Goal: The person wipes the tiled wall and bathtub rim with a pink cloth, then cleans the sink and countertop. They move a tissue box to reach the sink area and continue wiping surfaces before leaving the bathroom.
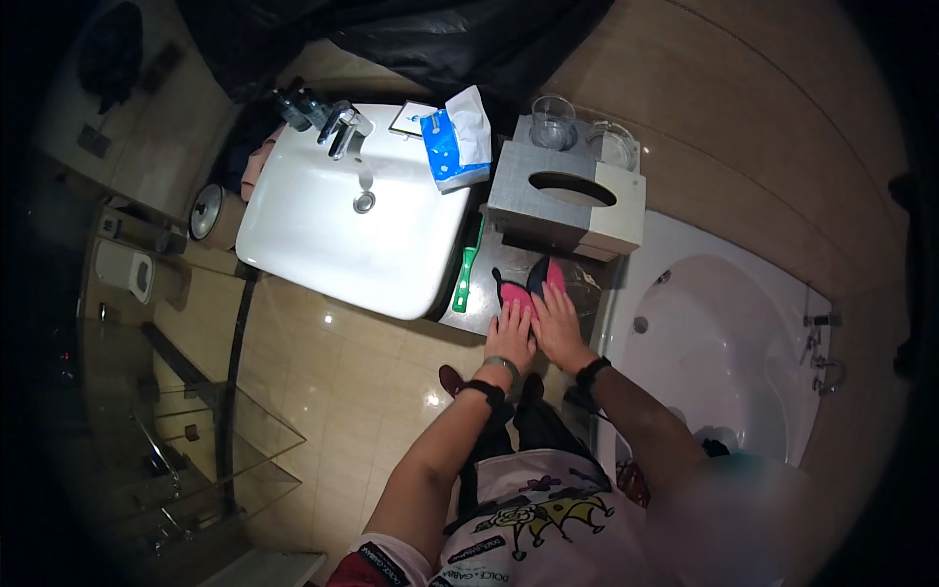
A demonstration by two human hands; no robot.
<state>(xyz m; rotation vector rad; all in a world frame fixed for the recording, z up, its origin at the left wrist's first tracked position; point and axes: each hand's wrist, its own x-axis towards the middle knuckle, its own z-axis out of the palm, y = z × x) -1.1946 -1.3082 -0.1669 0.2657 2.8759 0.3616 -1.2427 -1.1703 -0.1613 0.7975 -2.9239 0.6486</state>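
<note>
A pink and black soft item (516, 294) lies on the dark stone counter (480, 283), near its front edge. It shows two pink parts, one with a small black loop; whether these are one piece or two I cannot tell. My left hand (511, 340) rests on the left pink part, fingers spread and flat. Beside it, my right hand (559, 324) lays its fingers on the right part, which has a dark side. The hands hide the lower portion of the item. Just left of them is a green-handled tool (467, 268) with a dark head.
A white washbasin (315, 242) with a chrome faucet (345, 132) is on the left. A blue tissue packet (444, 154) lies on its rim. Behind my hands stands a grey tissue box (543, 209), with drinking glasses (554, 130) beyond. A bathtub (704, 352) is at right.
</note>
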